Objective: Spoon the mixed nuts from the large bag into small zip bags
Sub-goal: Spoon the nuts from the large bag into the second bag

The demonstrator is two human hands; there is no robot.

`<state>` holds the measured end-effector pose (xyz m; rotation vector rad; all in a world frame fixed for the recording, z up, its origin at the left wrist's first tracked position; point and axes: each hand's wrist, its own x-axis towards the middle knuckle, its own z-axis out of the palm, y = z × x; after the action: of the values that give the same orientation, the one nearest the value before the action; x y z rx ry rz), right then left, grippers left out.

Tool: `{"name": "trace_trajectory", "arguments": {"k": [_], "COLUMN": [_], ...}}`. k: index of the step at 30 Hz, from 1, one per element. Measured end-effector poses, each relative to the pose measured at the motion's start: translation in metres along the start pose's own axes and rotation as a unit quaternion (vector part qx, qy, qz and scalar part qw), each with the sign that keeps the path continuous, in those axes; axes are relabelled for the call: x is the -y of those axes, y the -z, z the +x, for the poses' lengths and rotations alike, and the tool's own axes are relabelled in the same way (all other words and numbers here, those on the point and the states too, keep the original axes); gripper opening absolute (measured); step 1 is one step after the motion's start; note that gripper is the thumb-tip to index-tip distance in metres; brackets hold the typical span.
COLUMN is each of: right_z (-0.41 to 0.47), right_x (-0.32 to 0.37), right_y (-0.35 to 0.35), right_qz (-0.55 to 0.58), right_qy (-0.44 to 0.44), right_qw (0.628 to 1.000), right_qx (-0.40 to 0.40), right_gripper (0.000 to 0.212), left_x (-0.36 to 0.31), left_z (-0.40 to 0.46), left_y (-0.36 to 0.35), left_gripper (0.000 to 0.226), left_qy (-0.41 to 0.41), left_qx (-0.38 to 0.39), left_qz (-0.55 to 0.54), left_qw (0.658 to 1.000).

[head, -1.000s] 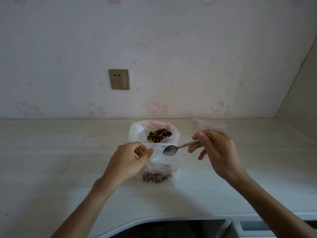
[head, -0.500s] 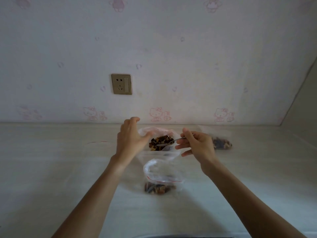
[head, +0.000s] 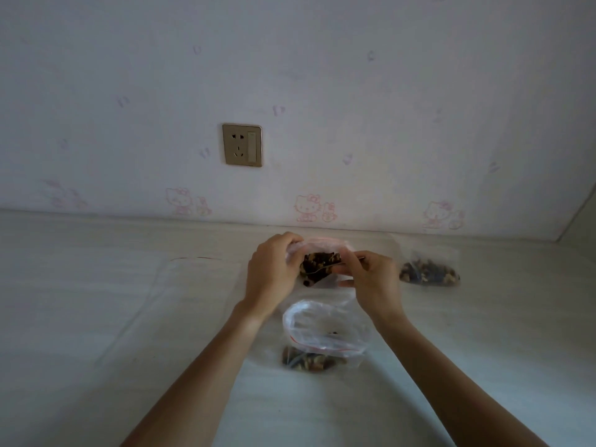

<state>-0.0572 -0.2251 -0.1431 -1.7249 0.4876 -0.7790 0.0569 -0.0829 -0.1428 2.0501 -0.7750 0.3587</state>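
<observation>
the left hand (head: pixel 271 272) grips the left rim of the large clear plastic bag of dark mixed nuts (head: pixel 317 258), which stands on the pale wood-grain counter (head: pixel 96 317) near the wall. the right hand (head: pixel 371 279) pinches the slim metal spoon (head: pixel 325 269), its bowl down among the nuts. just in front lies an open small clear zip bag with a red seal line (head: pixel 322 333), some nuts at its bottom. another small filled zip bag (head: pixel 429 272) lies to the right, a flat empty clear bag (head: pixel 193 279) to the left

Home room — cartoon-cat wallpaper (head: pixel 308 208), wall socket (head: pixel 242 145), pale desk (head: pixel 96 317).
</observation>
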Motion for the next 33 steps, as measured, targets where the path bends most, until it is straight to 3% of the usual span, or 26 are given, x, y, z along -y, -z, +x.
{"name": "trace_trajectory", "arguments": {"k": [6, 18, 33], "right_z": [-0.003, 0.002, -0.003], "right_x": [-0.006, -0.005, -0.001], "right_y": [0.003, 0.003, 0.014], "right_qz": [-0.025, 0.088, 0.187], "right_qy": [0.016, -0.116, -0.187], "right_qw": [1.0, 0.989, 0.964], "right_qx": [0.01, -0.027, -0.012], "right_gripper": [0.019, 0.025, 0.027], "left_x": [0.002, 0.002, 0.003], "left_z": [0.001, -0.002, 0.0], "left_y": [-0.001, -0.003, -0.003], "left_gripper": [0.017, 0.018, 0.011], "left_qy": [-0.045, -0.06, -0.071], "left_qx": [-0.029, -0.029, -0.059], "left_qz": [-0.035, -0.055, -0.085], "left_qw": [0.998, 0.996, 0.992]}}
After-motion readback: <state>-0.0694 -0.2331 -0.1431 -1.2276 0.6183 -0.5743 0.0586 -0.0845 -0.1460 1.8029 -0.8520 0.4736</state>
